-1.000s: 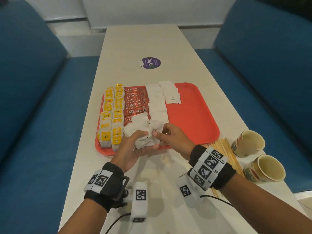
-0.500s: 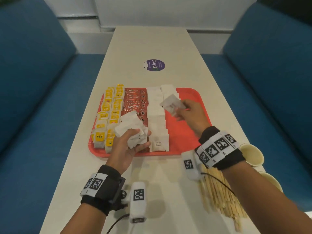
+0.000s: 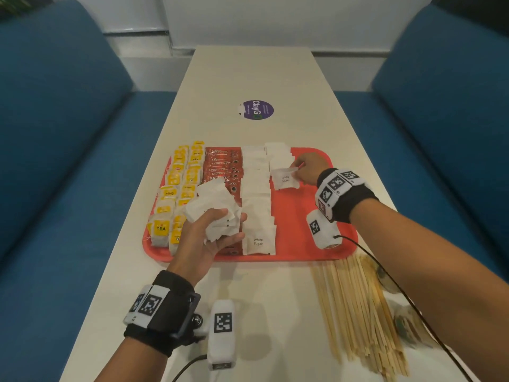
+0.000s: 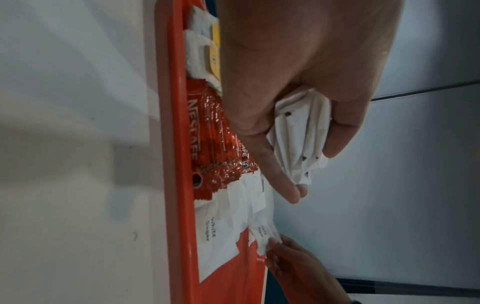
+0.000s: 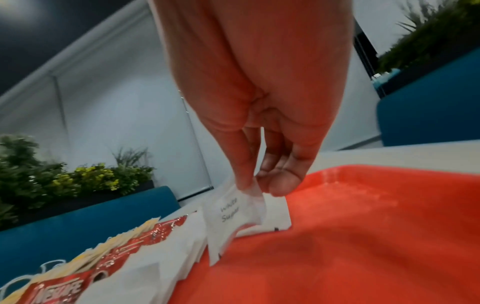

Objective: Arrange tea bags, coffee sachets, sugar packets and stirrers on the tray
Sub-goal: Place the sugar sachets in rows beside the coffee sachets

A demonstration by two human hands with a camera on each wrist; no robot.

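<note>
A red tray (image 3: 308, 205) holds rows of yellow tea bags (image 3: 176, 188), red coffee sachets (image 3: 223, 169) and white sugar packets (image 3: 257, 199). My left hand (image 3: 212, 232) grips a bunch of white sugar packets (image 3: 213, 210) above the tray's near left; the bunch (image 4: 298, 135) shows between its fingers in the left wrist view. My right hand (image 3: 308, 168) pinches one white sugar packet (image 3: 285, 179) at the end of the second sugar row; thumb and finger hold its corner (image 5: 249, 190). Wooden stirrers (image 3: 358, 307) lie on the table by the tray.
The long white table (image 3: 261, 70) carries a purple sticker (image 3: 257, 110) beyond the tray. Blue sofas (image 3: 55, 119) flank both sides. Paper cups (image 3: 407, 323) lie under my right forearm, mostly hidden. The tray's right part (image 5: 363, 226) is bare.
My right hand has carried one sugar packet from the left hand's bunch to the far right row and lowered it to the tray. The left hand keeps holding the bunch.
</note>
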